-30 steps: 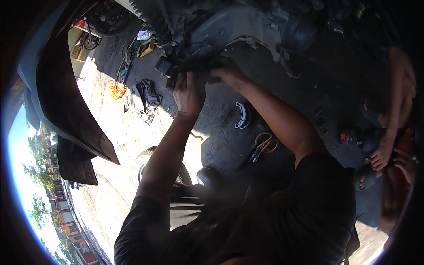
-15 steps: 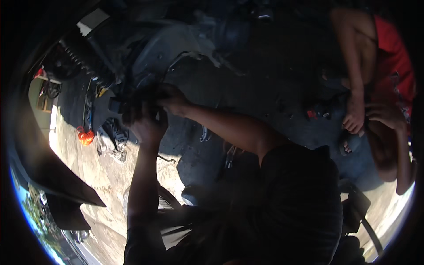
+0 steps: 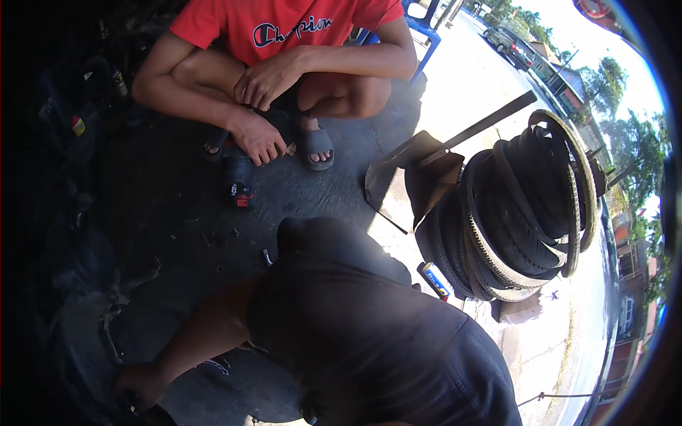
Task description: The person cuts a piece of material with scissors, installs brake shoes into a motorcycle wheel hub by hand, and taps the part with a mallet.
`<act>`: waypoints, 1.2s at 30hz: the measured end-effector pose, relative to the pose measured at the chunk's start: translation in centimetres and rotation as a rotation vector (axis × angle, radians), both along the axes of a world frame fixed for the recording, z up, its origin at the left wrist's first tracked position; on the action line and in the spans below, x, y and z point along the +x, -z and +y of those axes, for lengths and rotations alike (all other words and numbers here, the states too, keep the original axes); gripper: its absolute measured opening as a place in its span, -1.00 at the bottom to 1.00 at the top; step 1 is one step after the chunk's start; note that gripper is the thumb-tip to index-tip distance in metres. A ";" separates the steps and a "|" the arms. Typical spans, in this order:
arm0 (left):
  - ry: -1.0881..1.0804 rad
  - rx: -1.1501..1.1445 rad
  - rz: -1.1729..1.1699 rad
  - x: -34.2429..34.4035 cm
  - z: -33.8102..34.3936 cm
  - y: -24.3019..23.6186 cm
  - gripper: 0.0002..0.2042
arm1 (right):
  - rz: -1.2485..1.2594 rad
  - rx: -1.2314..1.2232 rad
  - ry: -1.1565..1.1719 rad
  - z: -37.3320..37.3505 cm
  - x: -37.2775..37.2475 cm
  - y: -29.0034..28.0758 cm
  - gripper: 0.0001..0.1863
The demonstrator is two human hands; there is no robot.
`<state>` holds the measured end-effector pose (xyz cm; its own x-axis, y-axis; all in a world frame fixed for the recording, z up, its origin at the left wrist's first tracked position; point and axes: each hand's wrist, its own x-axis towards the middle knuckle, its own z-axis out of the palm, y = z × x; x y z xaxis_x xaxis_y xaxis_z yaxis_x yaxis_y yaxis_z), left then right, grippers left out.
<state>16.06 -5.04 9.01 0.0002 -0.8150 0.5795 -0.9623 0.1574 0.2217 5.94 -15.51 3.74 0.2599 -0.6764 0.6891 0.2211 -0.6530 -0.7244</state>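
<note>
My right hand (image 3: pixel 141 383) reaches into deep shade at the lower left, its fingers curled around something too dark to make out. Beside it, dim metal parts (image 3: pixel 110 312) stand at the left. My left hand is out of the picture. On the dark floor, a black power tool (image 3: pixel 239 181) with a red patch lies by a squatting person's hand (image 3: pixel 259 138). A small shiny metal piece (image 3: pixel 266 257) rests near my dark-clothed knee.
The person in a red shirt (image 3: pixel 284 25) squats ahead in grey slides. Stacked tyres (image 3: pixel 526 206) stand to the right, with a blue-and-white can (image 3: pixel 435 280) at their base and a metal plate with a bar (image 3: pixel 433 167) beside them. A blue chair (image 3: pixel 423 28) is behind the person.
My view has swung to the right, bringing the tyres and the person in red further in. My left hand has left the picture; the right one now shows at the lower left.
</note>
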 end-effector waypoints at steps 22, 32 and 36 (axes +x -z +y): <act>0.054 0.435 1.109 -6.5 12.4 -4.8 -0.66 | 1.963 -0.269 -0.901 2.5 -7.6 11.0 -0.56; -0.564 0.298 1.417 -12.4 15.5 -4.4 -0.65 | 1.226 -0.251 -0.645 2.5 -14.4 15.7 -0.63; -0.524 0.343 1.320 -10.6 16.0 -3.7 -0.63 | 1.188 -0.741 -0.834 5.5 -17.7 14.9 -0.64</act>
